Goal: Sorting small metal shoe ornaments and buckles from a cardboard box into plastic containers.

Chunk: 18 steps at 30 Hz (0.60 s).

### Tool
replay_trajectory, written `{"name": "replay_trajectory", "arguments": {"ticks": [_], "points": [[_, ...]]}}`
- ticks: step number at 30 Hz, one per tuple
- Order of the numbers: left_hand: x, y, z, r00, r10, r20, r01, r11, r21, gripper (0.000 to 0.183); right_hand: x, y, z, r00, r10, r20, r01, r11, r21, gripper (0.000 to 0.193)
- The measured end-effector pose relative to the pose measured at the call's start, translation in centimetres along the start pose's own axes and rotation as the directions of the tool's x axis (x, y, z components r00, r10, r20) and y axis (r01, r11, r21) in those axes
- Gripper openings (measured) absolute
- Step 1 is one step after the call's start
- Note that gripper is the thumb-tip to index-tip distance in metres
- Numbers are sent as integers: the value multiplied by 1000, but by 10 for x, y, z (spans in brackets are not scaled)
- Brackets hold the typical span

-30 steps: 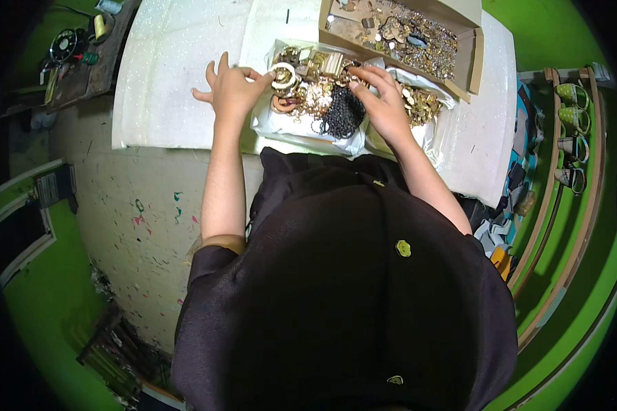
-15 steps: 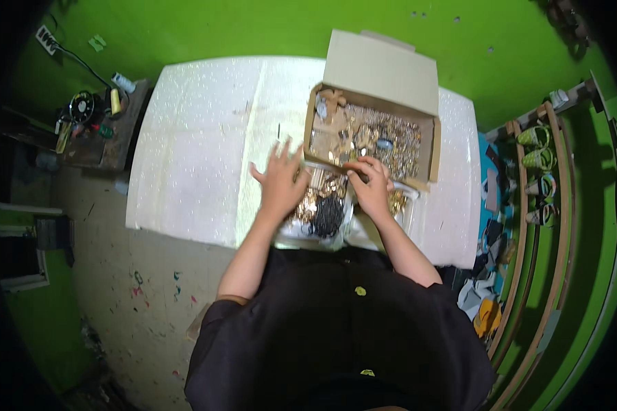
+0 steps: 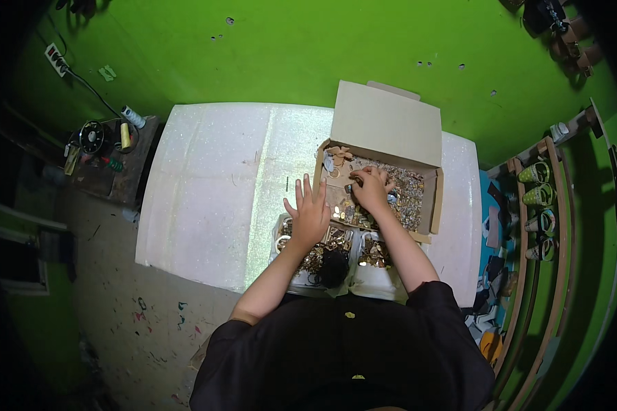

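My right hand [image 3: 370,190] reaches into an open cardboard box [image 3: 437,198] full of small shiny metal and beaded pieces [image 3: 410,202]. Its fingers are bent together, with a small dark bit at the fingertips that is too small to name. Stretched out with fingers spread, my left hand [image 3: 310,220] hovers by the box's near left corner and holds nothing. Below it is a tray of gold-coloured metal pieces [image 3: 337,240] with a black bundle [image 3: 334,268]. Beside that stands a white tray [image 3: 377,281] with more gold pieces, partly behind my right forearm.
Everything rests on a table with a glittery white cover [image 3: 206,185]. A green wall [image 3: 288,55] runs behind it. On the left, a small dark table [image 3: 110,181] holds thread spools [image 3: 125,135]. Sandals [image 3: 538,195] hang on a wooden rack [image 3: 562,233] at the right.
My right hand has moved from the box's near edge farther inside, among the pieces. My left hand stays spread near the gold tray. The view has tilted up, so everything sits lower.
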State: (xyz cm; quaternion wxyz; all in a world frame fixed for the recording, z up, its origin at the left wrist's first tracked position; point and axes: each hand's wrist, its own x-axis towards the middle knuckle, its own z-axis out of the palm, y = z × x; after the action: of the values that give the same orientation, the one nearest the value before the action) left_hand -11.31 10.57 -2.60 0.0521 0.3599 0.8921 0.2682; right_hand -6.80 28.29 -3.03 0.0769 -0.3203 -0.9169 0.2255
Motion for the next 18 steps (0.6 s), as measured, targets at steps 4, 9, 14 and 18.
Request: {"name": "replay_trajectory", "arguments": {"ticks": [4, 9, 14, 18], "points": [[2, 0, 0, 1000, -27, -7, 27, 999, -32, 58, -2, 6, 13, 1000, -11, -3, 11, 999, -32, 25], [3, -1, -1, 999, -43, 5, 43, 999, -12, 60, -2, 8, 14, 998, -48, 40, 54, 985, -162, 19], [1, 3, -8, 995, -88, 52, 93, 990, -104, 58, -8, 9, 2, 994, 100, 35, -102, 993, 62, 11], [-11, -6, -15, 987, -160, -11, 155, 967, -205, 53, -28, -1, -25, 986, 82, -144, -53, 980, 192, 13]]}}
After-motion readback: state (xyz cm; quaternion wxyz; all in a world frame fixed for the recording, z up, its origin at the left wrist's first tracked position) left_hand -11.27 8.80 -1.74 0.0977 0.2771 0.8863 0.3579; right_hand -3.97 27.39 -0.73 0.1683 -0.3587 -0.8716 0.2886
